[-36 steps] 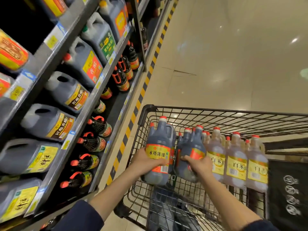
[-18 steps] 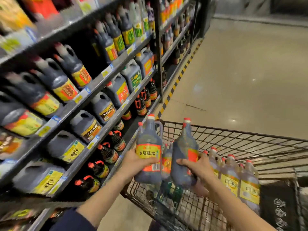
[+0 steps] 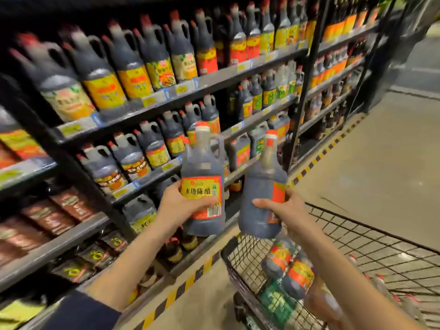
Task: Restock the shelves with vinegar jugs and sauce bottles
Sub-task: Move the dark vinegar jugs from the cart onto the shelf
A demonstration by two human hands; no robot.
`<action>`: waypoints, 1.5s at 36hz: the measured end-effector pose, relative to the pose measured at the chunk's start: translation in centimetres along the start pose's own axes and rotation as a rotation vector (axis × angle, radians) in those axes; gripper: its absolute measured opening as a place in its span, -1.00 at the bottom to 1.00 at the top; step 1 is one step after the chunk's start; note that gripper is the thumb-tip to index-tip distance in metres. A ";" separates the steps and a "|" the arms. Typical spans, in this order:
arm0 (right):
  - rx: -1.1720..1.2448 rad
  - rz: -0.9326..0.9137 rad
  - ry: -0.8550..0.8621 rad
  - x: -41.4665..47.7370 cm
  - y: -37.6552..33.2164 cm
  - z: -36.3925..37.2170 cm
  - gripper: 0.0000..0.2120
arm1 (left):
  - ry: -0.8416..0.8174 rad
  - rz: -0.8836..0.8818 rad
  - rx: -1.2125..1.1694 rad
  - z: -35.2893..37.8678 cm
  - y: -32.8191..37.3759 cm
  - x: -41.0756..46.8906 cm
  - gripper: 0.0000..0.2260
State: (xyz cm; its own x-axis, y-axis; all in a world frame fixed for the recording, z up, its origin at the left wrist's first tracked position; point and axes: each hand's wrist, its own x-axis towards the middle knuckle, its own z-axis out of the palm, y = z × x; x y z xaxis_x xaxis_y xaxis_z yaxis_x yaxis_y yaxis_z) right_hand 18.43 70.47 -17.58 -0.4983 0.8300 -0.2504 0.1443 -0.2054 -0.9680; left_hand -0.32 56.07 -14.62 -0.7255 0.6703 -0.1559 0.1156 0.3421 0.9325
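You had raised 2 jugs from the cart (image 3: 357, 236) below your hands. Your left hand (image 3: 181, 207) gripped the labelled jug (image 3: 202, 177) and your right hand (image 3: 288, 210) gripped the other jug (image 3: 259, 186). The shelves (image 3: 147, 179) stood just beyond, so shelving probably followed.

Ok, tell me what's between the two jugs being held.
Nothing: the head view shows a bare gap between the left jug and the right jug, with shelving behind it.

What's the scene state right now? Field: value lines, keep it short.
left hand: grips front jug, yellow label toward camera
right hand: grips second jug, label turned sideways
held jugs: upright, apart, in the air before the shelves
cart: wire, holds more jugs
placed: neither held jug is on a shelf yet
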 end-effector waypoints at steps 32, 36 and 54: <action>0.084 -0.308 -0.709 -22.0 -7.4 41.9 -0.60 | 0.799 0.183 0.105 -43.8 -6.2 -24.4 -0.34; 0.077 -0.360 -0.750 -22.7 -7.9 45.6 -0.59 | 0.853 0.181 0.140 -46.6 -7.3 -25.6 -0.30; 0.176 -0.456 -0.873 -19.6 -9.5 59.5 -0.24 | 0.976 0.294 0.276 -56.7 -10.2 -19.4 -0.26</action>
State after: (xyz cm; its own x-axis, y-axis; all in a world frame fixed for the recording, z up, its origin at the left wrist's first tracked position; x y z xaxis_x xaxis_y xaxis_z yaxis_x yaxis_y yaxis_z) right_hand -24.03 25.26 -4.51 -0.9380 0.1919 0.2888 -0.3105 -0.0944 -0.9459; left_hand -25.93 2.25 -2.67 -0.8610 -0.0274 0.5079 0.4365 0.4728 0.7655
